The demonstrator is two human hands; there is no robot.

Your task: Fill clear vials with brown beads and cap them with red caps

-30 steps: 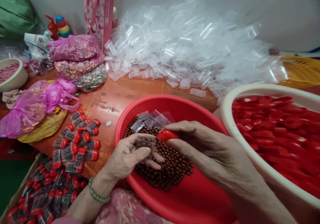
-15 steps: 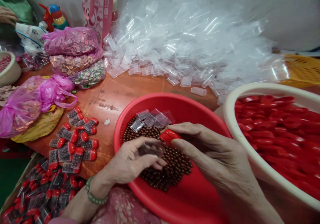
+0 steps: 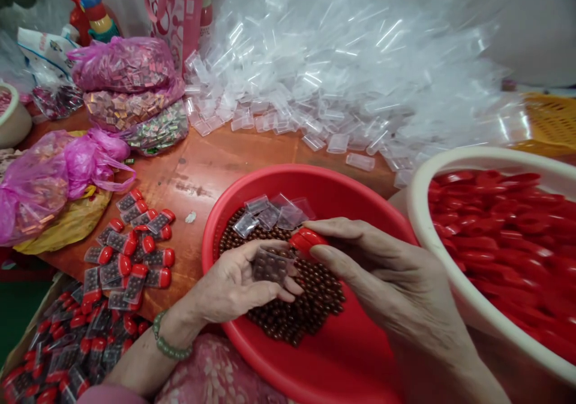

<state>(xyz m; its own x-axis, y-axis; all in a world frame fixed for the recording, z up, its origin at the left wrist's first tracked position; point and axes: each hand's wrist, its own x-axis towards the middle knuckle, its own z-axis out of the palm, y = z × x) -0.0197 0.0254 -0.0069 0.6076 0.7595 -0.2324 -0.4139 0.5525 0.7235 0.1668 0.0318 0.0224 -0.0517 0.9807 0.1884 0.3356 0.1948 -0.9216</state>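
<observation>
My left hand (image 3: pixel 240 278) holds a small clear plastic case (image 3: pixel 272 266) with brown beads inside, its fingers curled under it. Between thumb and fingers, my right hand (image 3: pixel 396 272) pinches a red plastic cap (image 3: pixel 307 241) close to the case's right end; I cannot tell whether they touch. Both hands are over a red basin (image 3: pixel 378 356). Small round brown beads (image 3: pixel 310 308) cover part of its floor, and several clear cases (image 3: pixel 283 211) lie on them at the back.
A cream tub of red caps (image 3: pixel 499 254) stands at right. Loose clear cases (image 3: pixel 315 80) are heaped behind the basin. Finished-looking capped cases (image 3: pixel 130 254) lie on the table and in a box (image 3: pixel 67 356) at left. Pink bags (image 3: pixel 126 68) sit at back left.
The left hand has opened a little, showing more of the case. The red cap stays pinched in the right hand, tilted slightly. The view has shifted slightly.
</observation>
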